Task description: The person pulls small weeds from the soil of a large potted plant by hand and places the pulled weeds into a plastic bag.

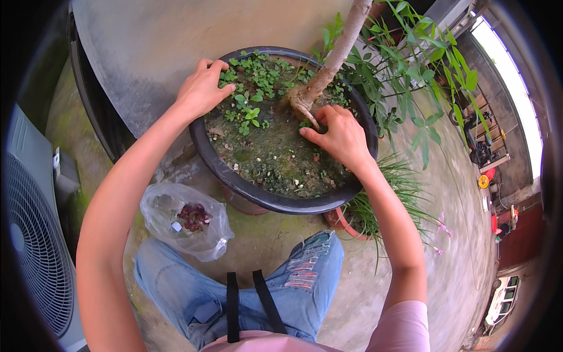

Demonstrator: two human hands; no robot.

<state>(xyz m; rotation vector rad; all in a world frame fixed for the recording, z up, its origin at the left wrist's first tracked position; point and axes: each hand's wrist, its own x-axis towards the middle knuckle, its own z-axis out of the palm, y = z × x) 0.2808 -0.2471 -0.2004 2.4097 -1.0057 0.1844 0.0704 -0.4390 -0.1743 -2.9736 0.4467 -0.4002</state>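
In front of me stands a large round dark plastic pot [258, 199] with mossy soil. A pale tree trunk [328, 70] rises from it, leaning right, with a thick root [304, 108] at its base. My left hand [202, 91] is at the pot's left rim, thumb and fingers apart, beside clover-like weeds [258, 70]. A small leafy seedling [249, 114] grows just below them. Close by the root, my right hand [341, 136] is bent down to the soil with curled fingers; whatever is between its fingertips is hidden.
An open clear plastic bag [202, 249] holding dark red plant bits lies by my left knee. An air-conditioner unit [41, 234] stands at the left. To the right are leafy branches [404, 76] and a reddish-brown pot [346, 226] of grassy plants [390, 199]. A white van [502, 302] is far right.
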